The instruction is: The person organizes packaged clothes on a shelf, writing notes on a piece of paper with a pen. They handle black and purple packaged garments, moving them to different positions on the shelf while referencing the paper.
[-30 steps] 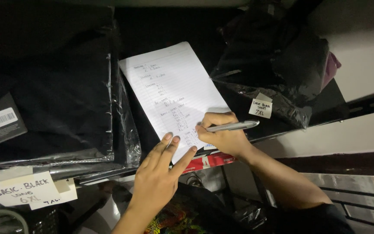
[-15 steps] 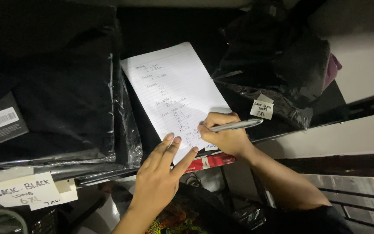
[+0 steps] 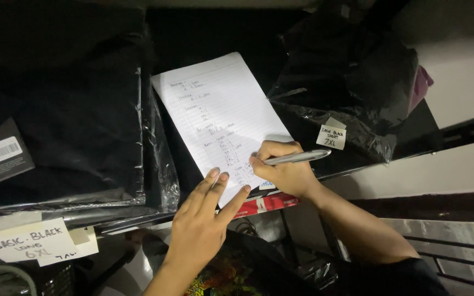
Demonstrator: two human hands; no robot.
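A white lined sheet of paper (image 3: 220, 109) with handwritten rows lies on a dark shelf between stacks of black clothing. My left hand (image 3: 204, 222) rests flat on its lower edge, fingers spread, pinning the sheet down. My right hand (image 3: 283, 170) grips a silver pen (image 3: 297, 158), its tip touching the lower right part of the paper. Under the sheet's bottom edge a red and blue item (image 3: 264, 203) sticks out.
A stack of black garments in clear plastic bags (image 3: 67, 126) fills the left. Another bagged black bundle (image 3: 346, 93) sits right, with a small paper tag (image 3: 331, 136). A handwritten label (image 3: 26, 241) hangs at the lower left shelf edge. A metal rack (image 3: 445, 257) stands at lower right.
The view has shifted slightly. Both hands stay in place on the paper, with the pen tip barely moving.
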